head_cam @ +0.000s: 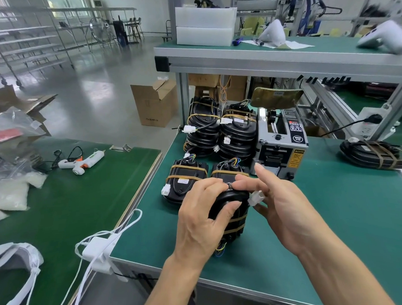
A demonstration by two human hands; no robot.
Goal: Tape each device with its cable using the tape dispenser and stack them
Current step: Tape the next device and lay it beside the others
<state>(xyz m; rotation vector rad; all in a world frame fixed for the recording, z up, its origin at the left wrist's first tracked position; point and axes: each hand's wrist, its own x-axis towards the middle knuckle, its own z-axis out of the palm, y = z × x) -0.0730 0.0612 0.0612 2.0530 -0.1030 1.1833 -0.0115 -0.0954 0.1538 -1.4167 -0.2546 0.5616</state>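
Observation:
My left hand [199, 218] grips a black device [230, 216] with its cable wound round it and brown tape bands across it, held just above the green table [336, 215]. My right hand [280, 204] pinches at the device's top edge beside its white connector [255, 198]. Behind the hands lie two taped devices [185, 179] side by side, and further back two stacks of taped devices [219, 128]. The grey tape dispenser [280, 144] stands right of the stacks, close to my right fingertips.
Another taped device [373, 154] lies at the table's right edge near a power socket [370, 122]. A second green table [71, 204] on the left carries a glue gun [83, 161], plastic bags and white cables. A cardboard box [155, 101] stands on the floor.

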